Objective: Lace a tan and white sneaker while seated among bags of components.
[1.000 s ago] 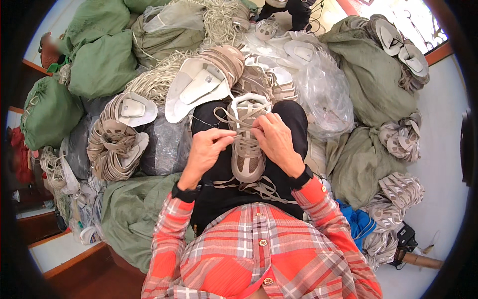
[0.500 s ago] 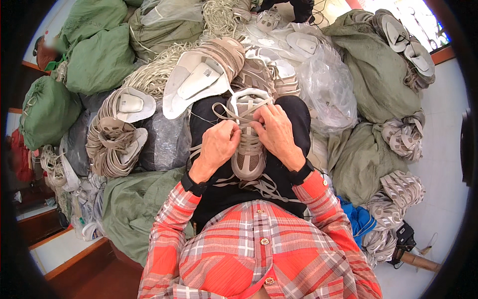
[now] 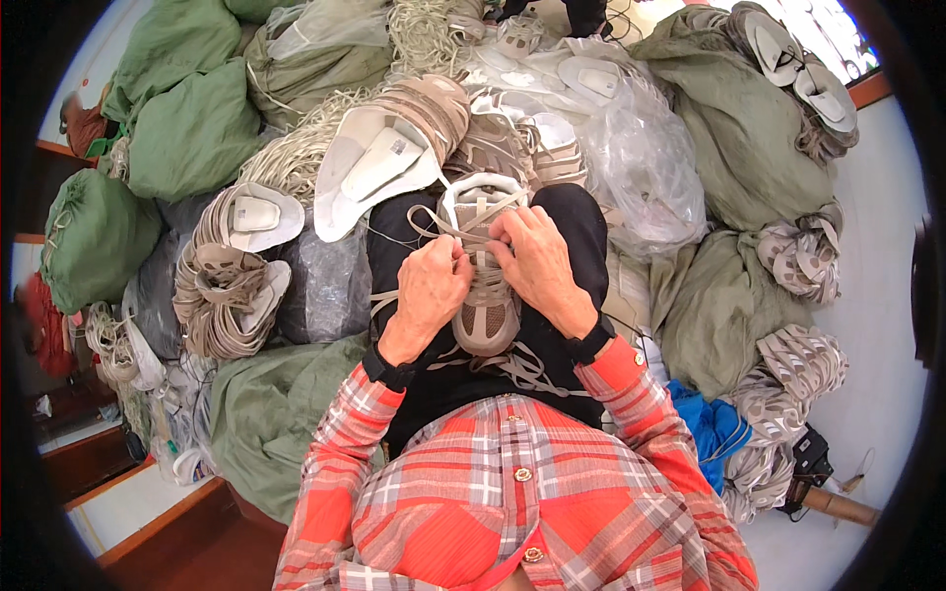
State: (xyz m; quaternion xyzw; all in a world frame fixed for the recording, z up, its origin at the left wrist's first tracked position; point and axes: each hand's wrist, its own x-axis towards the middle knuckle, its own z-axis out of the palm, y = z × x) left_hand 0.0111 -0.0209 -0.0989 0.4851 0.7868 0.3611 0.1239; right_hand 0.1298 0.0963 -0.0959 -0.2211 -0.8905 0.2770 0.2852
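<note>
A beige and brown shoe upper (image 3: 488,327) with a mesh toe and pale lining rests on my lap, toe pointing toward me. My left hand (image 3: 430,286) is closed at the left eyelet edge, fingertips pinching the shoelace. On the other side my right hand (image 3: 537,261) bends over the lacing, thumb and fingers pinched on the lace too. A loop of the flat beige shoelace (image 3: 424,223) stands out to the left above my hands. The eyelets beneath my fingertips are partly hidden. Loose laces (image 3: 522,372) lie across my dark trousers below the toe.
Stacked shoe uppers (image 3: 409,138) lean just beyond my knees, beside a heap of laces (image 3: 286,148). More bundled uppers (image 3: 232,286) lie at left. Green sacks (image 3: 197,128) and a clear plastic bag (image 3: 645,167) surround me. A blue bag (image 3: 705,433) sits by my right elbow.
The whole view has shifted slightly. Both hands stay at the lacing, with only small finger movements, and the lace loop at left has changed shape a little.
</note>
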